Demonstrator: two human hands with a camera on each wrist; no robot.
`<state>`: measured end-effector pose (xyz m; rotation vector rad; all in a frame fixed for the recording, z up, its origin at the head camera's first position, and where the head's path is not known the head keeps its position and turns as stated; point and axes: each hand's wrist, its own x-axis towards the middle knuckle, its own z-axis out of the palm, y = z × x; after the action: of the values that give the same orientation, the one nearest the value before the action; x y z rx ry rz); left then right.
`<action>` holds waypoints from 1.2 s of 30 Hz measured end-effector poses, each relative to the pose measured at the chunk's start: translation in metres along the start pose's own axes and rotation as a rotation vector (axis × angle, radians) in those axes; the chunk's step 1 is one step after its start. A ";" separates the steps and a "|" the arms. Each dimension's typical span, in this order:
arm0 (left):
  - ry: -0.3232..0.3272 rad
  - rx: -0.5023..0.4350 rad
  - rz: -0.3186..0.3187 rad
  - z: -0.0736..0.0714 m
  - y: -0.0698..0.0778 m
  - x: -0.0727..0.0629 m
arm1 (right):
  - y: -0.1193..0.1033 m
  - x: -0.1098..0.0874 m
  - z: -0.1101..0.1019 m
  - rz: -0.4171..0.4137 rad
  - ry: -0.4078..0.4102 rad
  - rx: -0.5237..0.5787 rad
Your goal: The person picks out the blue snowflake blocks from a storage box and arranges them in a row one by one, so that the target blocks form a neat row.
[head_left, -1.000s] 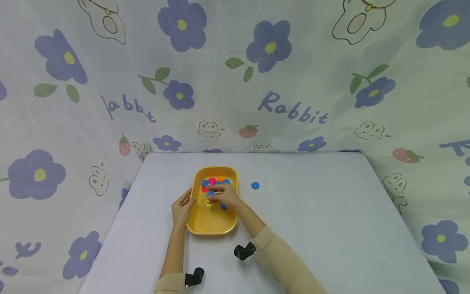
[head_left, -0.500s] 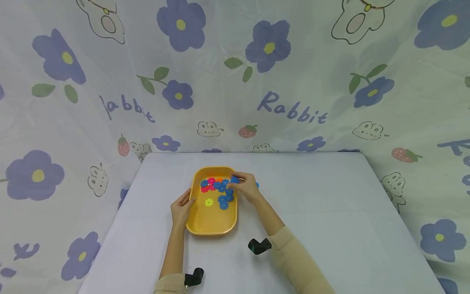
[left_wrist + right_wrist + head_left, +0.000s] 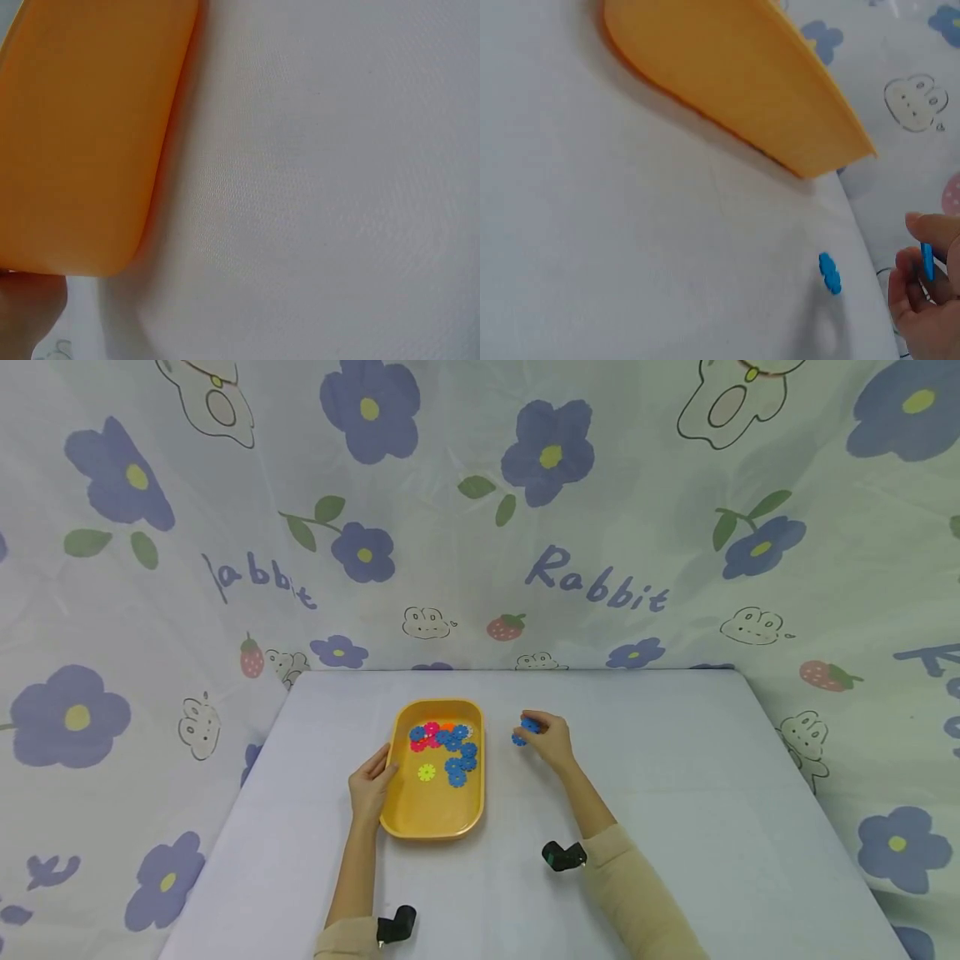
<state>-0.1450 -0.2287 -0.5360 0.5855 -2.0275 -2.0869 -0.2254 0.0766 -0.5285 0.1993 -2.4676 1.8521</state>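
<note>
My left hand [image 3: 369, 787] grips the left edge of a yellow tray [image 3: 431, 818], thumb over the rim; the left wrist view shows the tray's wall [image 3: 90, 135] and part of that hand. To the right of the tray, my right hand [image 3: 551, 741] pinches a blue flower-shaped plastic piece [image 3: 530, 725], seen edge-on between thumb and fingers in the right wrist view. Just below it, a second blue flower piece [image 3: 829, 273] is on the table, apart from the hand. Inside the tray are several blue flower pieces [image 3: 457, 767], pink ones [image 3: 431, 728] and a yellow-green one [image 3: 427, 772].
The white table [image 3: 675, 827] extends right of the tray and in front of it. An orange piece [image 3: 447, 727] lies at the tray's far end. A patterned curtain [image 3: 480, 527] hangs behind the table and along its sides.
My right hand has taken a blue flower piece out of the tray and moved right, over the table beside the other blue piece. The left hand and tray have stayed put.
</note>
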 end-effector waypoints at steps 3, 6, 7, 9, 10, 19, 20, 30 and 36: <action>0.001 -0.002 0.006 0.000 0.000 0.000 | 0.013 0.000 -0.009 -0.029 0.055 -0.045; -0.003 -0.002 0.017 0.000 0.002 0.000 | 0.025 0.001 -0.015 -0.017 0.086 -0.102; -0.002 -0.004 0.017 0.000 0.002 0.000 | 0.030 0.001 -0.016 -0.010 0.087 -0.128; 0.001 -0.004 0.016 0.000 0.002 -0.001 | 0.038 0.000 -0.017 -0.001 0.086 -0.171; 0.001 -0.001 0.015 0.000 0.002 -0.001 | 0.042 0.000 -0.018 -0.001 0.084 -0.193; 0.007 0.000 0.013 0.001 0.001 0.000 | 0.056 -0.005 -0.019 -0.081 0.080 -0.332; 0.006 0.000 0.012 0.002 0.001 0.001 | 0.056 -0.005 -0.020 -0.081 0.073 -0.337; -0.037 -0.024 0.000 0.000 0.002 0.000 | 0.059 -0.009 -0.030 -0.059 0.043 -0.293; -0.027 -0.011 -0.009 -0.001 0.001 0.000 | 0.061 -0.009 -0.027 -0.093 0.069 -0.243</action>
<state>-0.1450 -0.2292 -0.5352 0.5683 -2.0307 -2.1207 -0.2256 0.1195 -0.5800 0.2299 -2.5583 1.4824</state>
